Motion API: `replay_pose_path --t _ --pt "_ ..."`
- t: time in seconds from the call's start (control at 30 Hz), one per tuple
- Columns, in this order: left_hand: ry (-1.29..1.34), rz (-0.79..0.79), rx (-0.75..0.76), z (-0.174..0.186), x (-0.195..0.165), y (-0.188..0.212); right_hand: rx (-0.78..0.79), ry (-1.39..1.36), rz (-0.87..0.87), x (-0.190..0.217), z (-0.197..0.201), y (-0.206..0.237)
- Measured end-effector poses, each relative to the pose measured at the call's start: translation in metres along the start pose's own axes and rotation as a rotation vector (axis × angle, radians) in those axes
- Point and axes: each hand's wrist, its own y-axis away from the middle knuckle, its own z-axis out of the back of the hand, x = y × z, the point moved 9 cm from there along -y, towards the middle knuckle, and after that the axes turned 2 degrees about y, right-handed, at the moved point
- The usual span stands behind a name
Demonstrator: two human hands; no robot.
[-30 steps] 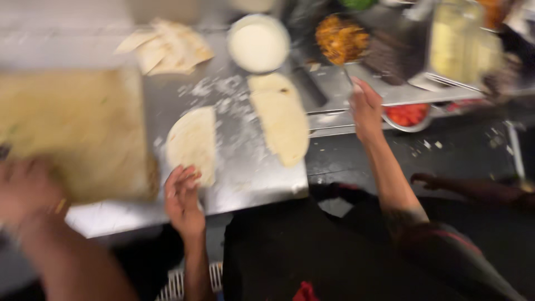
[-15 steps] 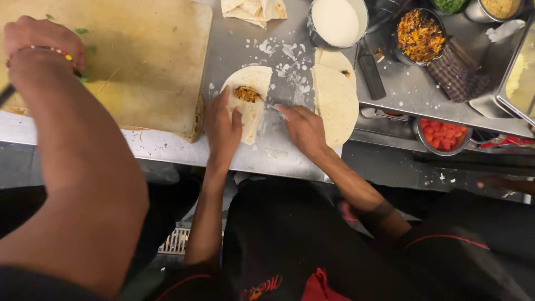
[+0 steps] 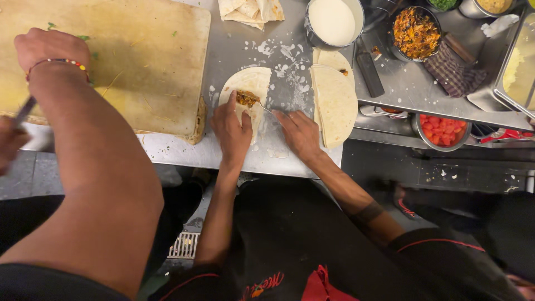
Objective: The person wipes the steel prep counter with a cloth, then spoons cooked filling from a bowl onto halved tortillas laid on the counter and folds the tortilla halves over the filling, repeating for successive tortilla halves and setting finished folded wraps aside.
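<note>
Head view: left hand (image 3: 233, 129) flat, fingers spread, pressing the wrap (image 3: 248, 92) on the steel counter (image 3: 184, 147). Right hand (image 3: 300, 134) closed on a spoon (image 3: 266, 107) reaching the filling (image 3: 246, 98). Second flatbread (image 3: 334, 100) just beside.

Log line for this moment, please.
left hand: pressing flatbread | right hand: holding spoon | filling: on flatbread

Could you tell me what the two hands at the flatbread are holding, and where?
Left hand pins the flatbread near its lower edge; right hand holds a spoon by its handle.
</note>
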Motion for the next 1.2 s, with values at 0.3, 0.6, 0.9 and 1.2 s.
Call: replay_pose_path --t 0.3,0.6,0.9,1.2 --pt "-0.115 0.017 0.020 0.018 -0.014 0.001 0.000 -0.013 0.006 0.002 0.000 0.000" --pt "-0.198 -0.049 0.060 0.013 -0.022 -0.005 -0.019 -0.162 -0.171 -0.015 0.000 0.010" --pt "-0.164 -0.022 0.153 0.024 -0.026 0.013 0.037 -0.155 -0.204 0.004 0.000 0.025" --pt "-0.117 -0.072 0.130 0.027 -0.026 0.025 -0.026 -0.596 -0.422 -0.031 -0.001 0.043"
